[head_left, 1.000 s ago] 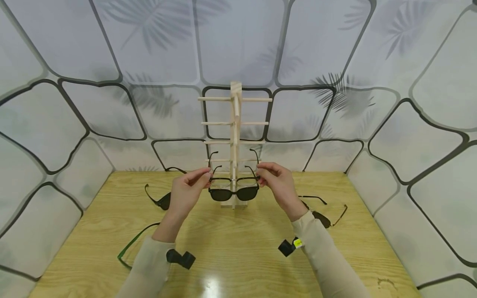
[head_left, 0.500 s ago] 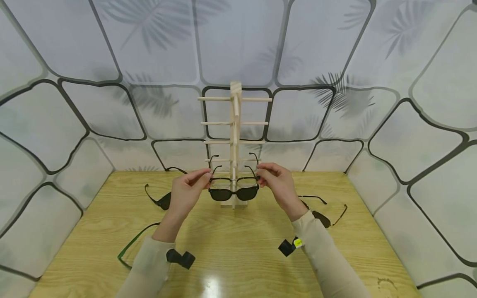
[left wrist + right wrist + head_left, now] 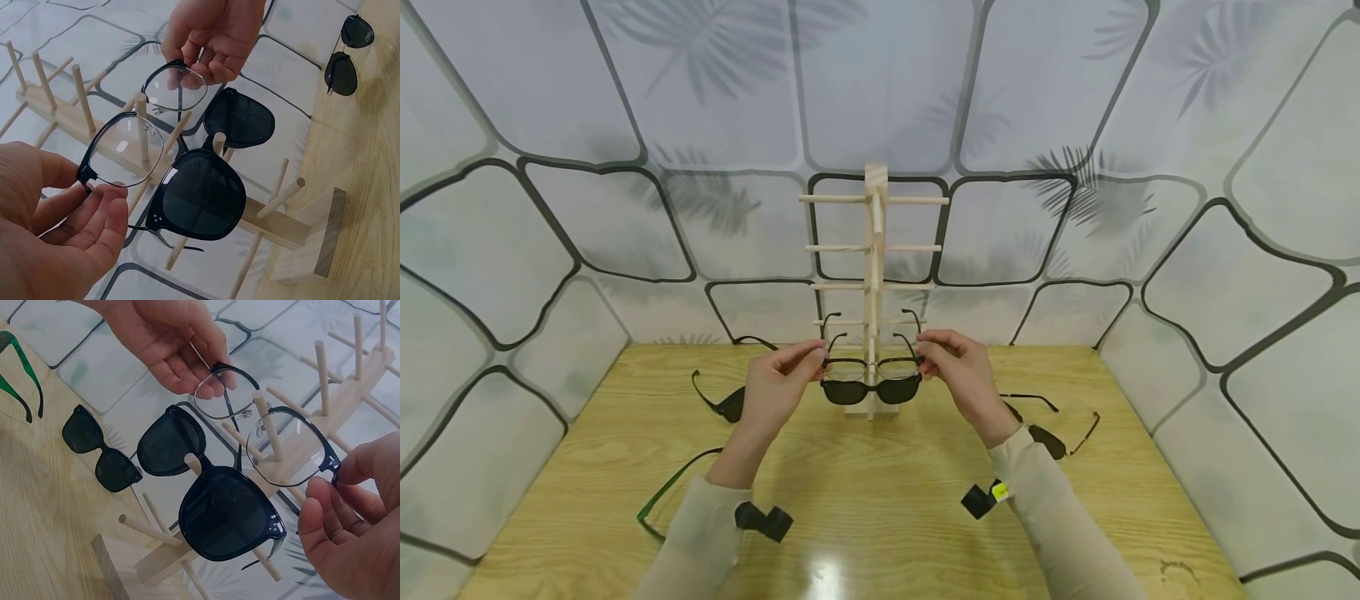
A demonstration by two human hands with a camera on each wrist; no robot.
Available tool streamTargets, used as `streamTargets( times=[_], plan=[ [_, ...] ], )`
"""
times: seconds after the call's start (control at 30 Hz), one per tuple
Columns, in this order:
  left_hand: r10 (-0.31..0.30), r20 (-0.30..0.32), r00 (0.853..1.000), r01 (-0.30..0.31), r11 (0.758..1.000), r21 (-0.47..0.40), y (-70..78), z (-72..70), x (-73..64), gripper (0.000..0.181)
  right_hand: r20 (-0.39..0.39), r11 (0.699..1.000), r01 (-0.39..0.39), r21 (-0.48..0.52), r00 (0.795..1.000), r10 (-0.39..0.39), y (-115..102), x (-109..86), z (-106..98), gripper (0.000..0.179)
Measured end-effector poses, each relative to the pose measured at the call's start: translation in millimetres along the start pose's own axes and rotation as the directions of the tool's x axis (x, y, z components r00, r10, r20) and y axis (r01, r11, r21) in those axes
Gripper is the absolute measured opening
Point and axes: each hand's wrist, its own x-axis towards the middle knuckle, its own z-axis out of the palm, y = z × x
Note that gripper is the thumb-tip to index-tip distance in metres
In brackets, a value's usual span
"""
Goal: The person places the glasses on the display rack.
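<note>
we hold the clear glasses [image 3: 122, 153] with both hands, in front of the wooden rack [image 3: 873, 265], a little above the dark sunglasses [image 3: 897, 390] on the same rack. the thumb and fingers of our left hand [image 3: 778, 383] are clamped on one outer corner of the frame, near the hinge, and those of our right hand [image 3: 958, 371] pinch the other corner in the same way. both temples are unfolded and point back toward the rack. a peg [image 3: 266, 428] shows between the two lenses; whether the bridge already rests on it, we cannot tell.

to do this well, in our judgement, we should lower both corners equally, so the bridge sits in the middle of the peg. we should pinch softly, away from the lenses, and not knock the sunglasses below.
</note>
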Motion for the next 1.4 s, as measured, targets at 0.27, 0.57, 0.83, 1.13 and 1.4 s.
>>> streamTargets(
  times=[0.27,0.57,0.83,1.13,1.4],
  plan=[
    [0.010,-0.003,1.000,-0.010,1.000,0.012,0.7,-0.3,-1.1,0.025,0.005,1.000,0.008,0.003,1.000,-0.008,-0.3,-0.6,0.0,0.025],
    [0.013,0.022,1.000,-0.013,0.999,0.031,0.7,-2.9,-2.9,0.028,-0.016,1.000,0.001,0.005,1.000,-0.001,0.4,-1.3,-1.7,0.028],
    [0.014,0.021,1.000,-0.016,0.996,0.091,0.5,-11.5,-9.6,0.032,-0.054,1.000,0.014,0.007,0.998,-0.014,0.9,-6.1,-6.2,0.029],
    [0.012,-0.011,1.000,-0.010,0.987,0.159,-2.9,-37.5,-25.2,0.029,-0.082,1.000,0.006,-0.015,0.997,-0.007,6.5,-24.3,-14.2,0.025],
    [-0.005,-0.004,1.000,0.006,0.965,0.263,-11.8,-65.6,-41.0,0.029,-0.085,0.998,-0.031,-0.062,0.996,0.026,18.2,-47.7,-22.4,0.027]
  ],
)
